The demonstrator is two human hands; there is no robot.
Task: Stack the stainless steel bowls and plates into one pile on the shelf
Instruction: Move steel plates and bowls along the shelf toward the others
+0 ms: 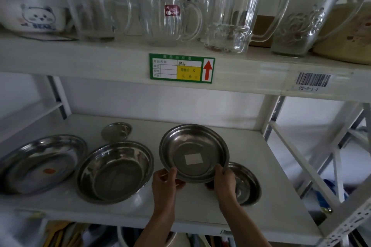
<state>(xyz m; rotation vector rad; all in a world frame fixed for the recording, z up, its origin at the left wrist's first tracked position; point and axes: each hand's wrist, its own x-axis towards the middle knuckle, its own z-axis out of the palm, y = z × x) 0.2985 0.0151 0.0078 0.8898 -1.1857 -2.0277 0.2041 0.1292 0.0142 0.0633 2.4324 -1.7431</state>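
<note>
Both my hands hold a round steel plate (193,152) with a white sticker, tilted up above the white shelf (200,206); a second rim shows behind it, so it looks like two nested plates. My left hand (166,183) grips the lower left rim and my right hand (224,181) the lower right rim. A steel plate (246,184) lies on the shelf behind my right hand. A deep steel bowl (115,171) sits left of centre. At far left lies a wide plate (39,163) with an orange sticker. A small steel dish (116,131) stands further back.
The upper shelf (120,60) carries glass jugs (168,16) and mugs close overhead, with a green price label (181,68) on its edge. White uprights (271,116) frame the right side. Items fill the shelf below.
</note>
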